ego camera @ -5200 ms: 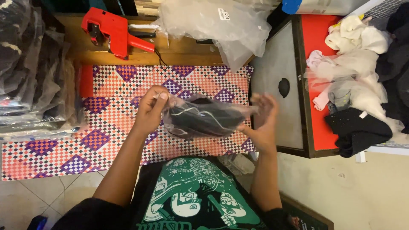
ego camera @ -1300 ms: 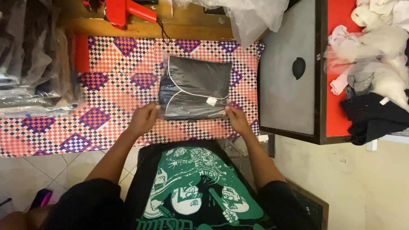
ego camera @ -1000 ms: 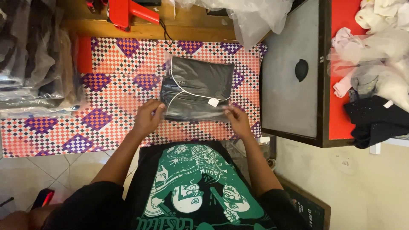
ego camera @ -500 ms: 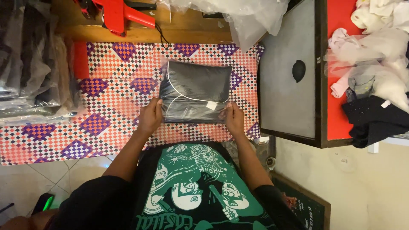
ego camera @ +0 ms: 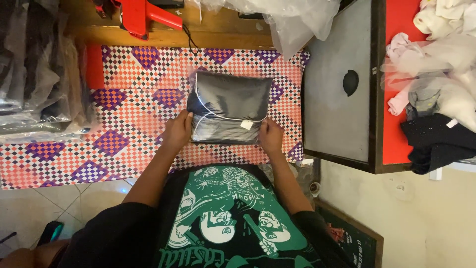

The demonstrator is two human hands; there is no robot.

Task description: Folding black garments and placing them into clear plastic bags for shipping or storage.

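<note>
Bagged dark garment [ego camera: 229, 106] lies flat at frame centre on checkered tabletop [ego camera: 134, 104]. Left hand [ego camera: 177, 133] pinches lower left corner, right hand [ego camera: 270, 136] lower right. Likely light, soft, film slippery; grip bag edges, not middle.

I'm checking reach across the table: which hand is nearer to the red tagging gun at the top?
Left. The left hand lies below the red tagging gun, slightly right of it; the right hand is farther right.

Flat bagged black garment [ego camera: 229, 106] on checkered cloth [ego camera: 134, 104]
</note>
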